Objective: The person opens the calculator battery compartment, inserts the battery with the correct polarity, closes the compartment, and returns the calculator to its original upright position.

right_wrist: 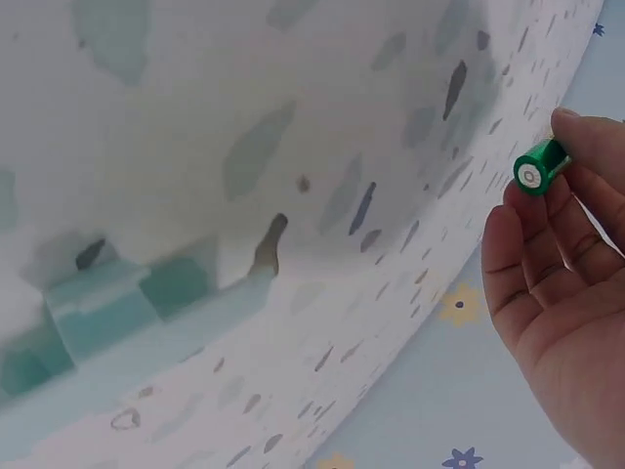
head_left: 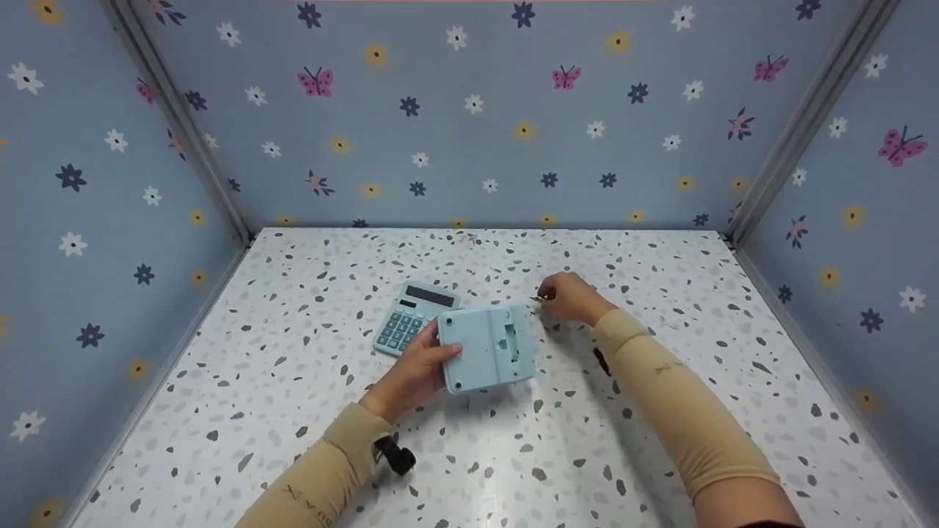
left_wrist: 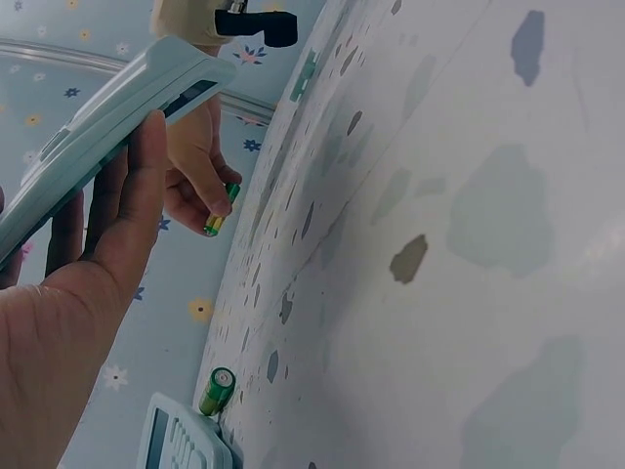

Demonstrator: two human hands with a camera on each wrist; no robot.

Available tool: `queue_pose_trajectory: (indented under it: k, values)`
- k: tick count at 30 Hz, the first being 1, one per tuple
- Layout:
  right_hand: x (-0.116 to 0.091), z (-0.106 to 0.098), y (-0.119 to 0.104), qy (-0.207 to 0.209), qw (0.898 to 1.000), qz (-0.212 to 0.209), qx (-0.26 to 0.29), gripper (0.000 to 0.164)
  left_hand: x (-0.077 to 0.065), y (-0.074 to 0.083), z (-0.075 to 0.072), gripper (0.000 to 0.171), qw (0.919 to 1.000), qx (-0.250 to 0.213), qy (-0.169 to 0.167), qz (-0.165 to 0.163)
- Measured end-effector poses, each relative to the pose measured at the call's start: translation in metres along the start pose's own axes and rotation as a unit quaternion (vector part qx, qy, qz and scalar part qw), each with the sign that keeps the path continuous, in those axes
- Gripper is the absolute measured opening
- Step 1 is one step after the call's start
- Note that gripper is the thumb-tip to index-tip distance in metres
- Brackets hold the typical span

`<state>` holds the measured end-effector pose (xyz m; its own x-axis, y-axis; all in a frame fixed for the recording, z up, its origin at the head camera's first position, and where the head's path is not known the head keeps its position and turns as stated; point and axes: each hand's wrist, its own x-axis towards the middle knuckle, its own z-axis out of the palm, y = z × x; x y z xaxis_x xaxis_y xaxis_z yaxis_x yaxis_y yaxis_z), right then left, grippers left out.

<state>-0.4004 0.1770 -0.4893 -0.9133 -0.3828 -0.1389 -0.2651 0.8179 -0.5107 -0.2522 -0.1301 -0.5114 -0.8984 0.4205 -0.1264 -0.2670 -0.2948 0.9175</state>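
Observation:
My left hand (head_left: 411, 370) grips a light-blue boxy device (head_left: 469, 345) by its left side, thumb on its underside, which faces up. This underside has small round feet and an uncovered battery slot (head_left: 511, 343). Just beyond its right edge, my right hand (head_left: 568, 295) pinches a green battery (right_wrist: 540, 168) between thumb and fingers, close over the table. Partly behind the device lies a light-blue calculator (head_left: 402, 323), keys up. In the left wrist view, another green battery (left_wrist: 217, 391) rests beside the calculator.
The white speckled table (head_left: 308, 411) is bounded by patterned blue walls (head_left: 469, 147) at the back and both sides. A small teal piece (left_wrist: 303, 76) shows on the table in the left wrist view. A black wrist attachment (head_left: 396, 455) hangs below the left sleeve.

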Motion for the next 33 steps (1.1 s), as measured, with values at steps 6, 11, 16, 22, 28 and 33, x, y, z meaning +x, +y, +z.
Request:
queue_pose_trajectory:
  k: [6, 11, 16, 22, 28, 33]
  values:
    - [-0.006, -0.007, -0.001, 0.017, 1.0, -0.022, 0.001, 0.023, 0.0, -0.001, 0.0, 0.074, 1.0, -0.004, 0.001, 0.005]
    - [-0.01, -0.012, -0.001, 0.027, 0.999, -0.031, 0.003, 0.022, 0.0, -0.002, -0.001, 0.074, 1.0, -0.003, 0.003, 0.001]
    - [-0.017, -0.015, -0.001, 0.036, 0.998, -0.048, 0.012, 0.022, 0.001, -0.003, -0.002, 0.073, 1.0, -0.005, 0.002, -0.003]
    - [-0.024, -0.022, -0.003, 0.049, 0.997, -0.049, 0.029, 0.021, 0.003, -0.003, -0.003, 0.074, 0.9999, -0.008, 0.003, -0.011]
    - [-0.031, -0.026, -0.004, 0.061, 0.996, -0.05, 0.036, 0.022, 0.003, -0.003, -0.001, 0.075, 1.0, -0.008, 0.001, -0.002]
    - [-0.036, -0.026, -0.005, 0.069, 0.995, -0.053, 0.046, 0.023, 0.003, -0.003, -0.001, 0.072, 0.9998, -0.008, -0.015, 0.013]
